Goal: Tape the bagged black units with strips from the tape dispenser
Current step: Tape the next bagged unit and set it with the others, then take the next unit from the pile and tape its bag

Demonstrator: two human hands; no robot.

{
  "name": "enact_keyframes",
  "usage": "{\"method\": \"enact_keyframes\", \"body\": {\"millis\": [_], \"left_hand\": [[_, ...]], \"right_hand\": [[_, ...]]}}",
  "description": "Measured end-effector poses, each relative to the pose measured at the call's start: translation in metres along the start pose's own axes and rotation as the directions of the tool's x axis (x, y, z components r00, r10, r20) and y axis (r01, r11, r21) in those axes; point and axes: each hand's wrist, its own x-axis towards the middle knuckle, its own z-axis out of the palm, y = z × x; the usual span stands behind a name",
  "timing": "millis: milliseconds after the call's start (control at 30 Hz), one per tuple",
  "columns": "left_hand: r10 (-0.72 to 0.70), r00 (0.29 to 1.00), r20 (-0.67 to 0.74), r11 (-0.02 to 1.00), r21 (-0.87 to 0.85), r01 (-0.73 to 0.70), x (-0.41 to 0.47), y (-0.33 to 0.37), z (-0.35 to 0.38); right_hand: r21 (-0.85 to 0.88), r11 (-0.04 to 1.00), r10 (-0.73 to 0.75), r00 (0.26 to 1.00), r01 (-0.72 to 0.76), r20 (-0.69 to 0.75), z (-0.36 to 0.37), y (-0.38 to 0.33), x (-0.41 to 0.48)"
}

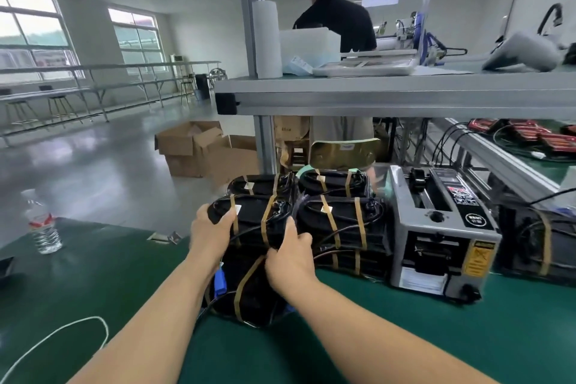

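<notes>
Right now both hands are on a bagged black unit (pixel 252 218) lying on top of another near the middle of the green desk (pixel 436 337). The left hand (pixel 208 227) has its fingers curled round the unit's nine o'clock end. The right hand (pixel 290 262) clamps the near edge, thumb up on top. Brown tape strips (pixel 267 221) band the unit. More taped units (pixel 339 221) sit stacked against it at twelve and three o'clock. Just beside that stack, further toward three o'clock, stands the tape dispenser (pixel 442 234). A water bottle (pixel 43 227) stands well apart at nine o'clock.
</notes>
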Motion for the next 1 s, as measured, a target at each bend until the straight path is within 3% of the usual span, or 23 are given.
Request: {"method": "enact_keyframes", "body": {"millis": [100, 267, 433, 500, 600, 700, 800, 1000], "left_hand": [[-0.053, 0.996, -0.076, 0.995, 0.084, 0.059, -0.001, 0.007, 0.007], [-0.098, 0.987, -0.124, 0.911, 0.387, 0.139, 0.004, 0.014, 0.008], [-0.107, 0.993, -0.058, 0.946, 0.3, 0.119, -0.003, 0.017, 0.004], [-0.04, 0.995, -0.094, 0.928, 0.365, 0.071, -0.013, 0.023, 0.003], [0.192, 0.972, -0.134, 0.898, 0.423, -0.119, -0.039, 0.048, 0.009], [0.472, 0.881, -0.03, 0.821, 0.379, -0.427, -0.077, 0.084, 0.035], [0.631, 0.765, 0.126, 0.724, 0.258, -0.64, -0.134, 0.118, 0.074], [0.797, 0.508, 0.326, 0.548, -0.038, -0.835, -0.246, 0.163, 0.172]], "right_hand": [[-0.038, 0.999, -0.029, 0.998, 0.027, -0.054, -0.002, 0.005, 0.005], [-0.132, 0.99, -0.058, 0.998, 0.054, -0.027, -0.008, 0.001, 0.009], [-0.178, 0.984, -0.023, 0.999, 0.032, 0.05, -0.022, -0.001, 0.0], [-0.168, 0.985, -0.019, 0.998, 0.029, 0.06, -0.032, 0.0, -0.008], [-0.151, 0.982, -0.113, 0.993, 0.114, 0.019, -0.055, 0.004, -0.024], [-0.104, 0.977, -0.192, 0.979, 0.185, -0.061, -0.09, 0.016, -0.043], [-0.072, 0.973, -0.228, 0.958, 0.218, -0.172, -0.135, 0.041, -0.061], [0.04, 0.987, -0.126, 0.898, 0.157, -0.422, -0.243, 0.129, -0.094]]}}
